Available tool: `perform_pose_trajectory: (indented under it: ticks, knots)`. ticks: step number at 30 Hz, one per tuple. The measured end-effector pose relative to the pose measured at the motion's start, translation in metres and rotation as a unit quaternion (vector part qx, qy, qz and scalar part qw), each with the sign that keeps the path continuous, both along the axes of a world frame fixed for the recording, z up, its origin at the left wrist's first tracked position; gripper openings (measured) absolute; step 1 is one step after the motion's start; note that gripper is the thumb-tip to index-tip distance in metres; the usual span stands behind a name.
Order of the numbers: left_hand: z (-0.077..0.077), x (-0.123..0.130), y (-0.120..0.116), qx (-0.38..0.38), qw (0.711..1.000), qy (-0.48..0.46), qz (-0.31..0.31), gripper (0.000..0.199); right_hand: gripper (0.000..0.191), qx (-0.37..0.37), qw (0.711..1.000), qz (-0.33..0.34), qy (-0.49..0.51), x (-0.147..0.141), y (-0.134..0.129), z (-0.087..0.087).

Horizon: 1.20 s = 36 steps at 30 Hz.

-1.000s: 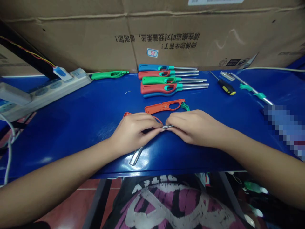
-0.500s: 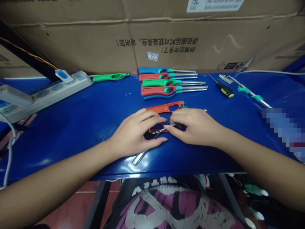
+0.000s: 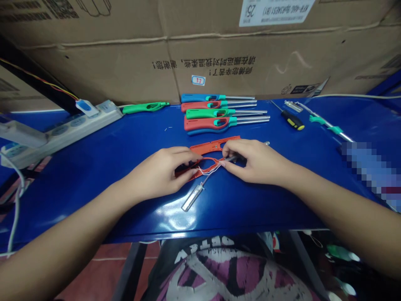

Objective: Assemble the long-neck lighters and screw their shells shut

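My left hand is closed around the handle end of an orange lighter shell half. My right hand pinches a metal lighter tube at the front end of that shell, where thin white wires loop out. The fingers hide part of the tube. Below the shell, a small silvery, clear-looking tank with a thin stem lies on the blue table. Just behind both hands lies another orange shell half, partly covered by my right hand.
Several assembled gas lighters lie stacked at the back, with a green shell piece to their left. A power strip stands at the left. On the right are a screwdriver and a metal rod with green tape. A cardboard box stands behind.
My left hand has moved left and closed on the orange shell's handle. The silvery tank now shows more fully below. My right hand keeps its pinch on the tube. The camera view has tilted slightly.
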<state>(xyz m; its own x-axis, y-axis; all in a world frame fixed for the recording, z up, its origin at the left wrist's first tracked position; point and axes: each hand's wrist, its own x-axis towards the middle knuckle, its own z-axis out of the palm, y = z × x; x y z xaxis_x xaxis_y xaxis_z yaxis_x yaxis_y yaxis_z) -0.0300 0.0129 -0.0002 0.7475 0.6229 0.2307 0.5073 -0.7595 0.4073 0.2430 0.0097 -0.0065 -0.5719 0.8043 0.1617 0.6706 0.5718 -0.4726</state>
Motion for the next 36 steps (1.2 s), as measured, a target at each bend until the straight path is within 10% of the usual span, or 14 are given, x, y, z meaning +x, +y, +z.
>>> perform_pose_trajectory:
  ticks: [36]
  knots:
    - [-0.003,0.000,-0.001,0.010,1.000,0.004,0.006,0.025,0.011,-0.033,0.997,0.069,0.024,0.013,0.014,0.003]
